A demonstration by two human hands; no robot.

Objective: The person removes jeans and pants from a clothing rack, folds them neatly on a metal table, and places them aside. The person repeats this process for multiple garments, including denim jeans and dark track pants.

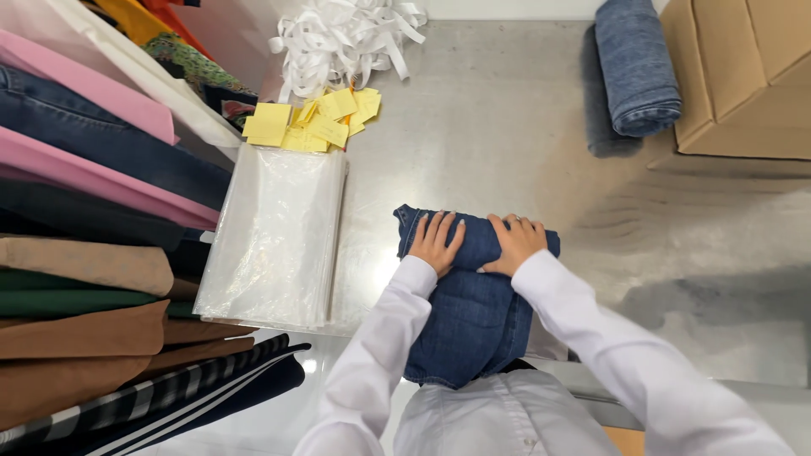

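- Jeans [473, 321] lie at lower centre of the frame on the tabletop [473, 127], rolled end farthest from you, roll axis running left-right.
- Your left hand [435, 243] and right hand [515, 243] press flat on the roll, side by side, neither nearer.

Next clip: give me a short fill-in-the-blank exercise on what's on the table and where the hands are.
1. Both hands, left hand and right hand, press on folded blue ____.
2. The pile of yellow tags lies just beyond the stack of clear plastic ____.
3. The tangle of strips beyond the tags is ____ in colour.
4. The rolled jeans lie beside a cardboard ____.

Missing words: jeans; bags; white; box
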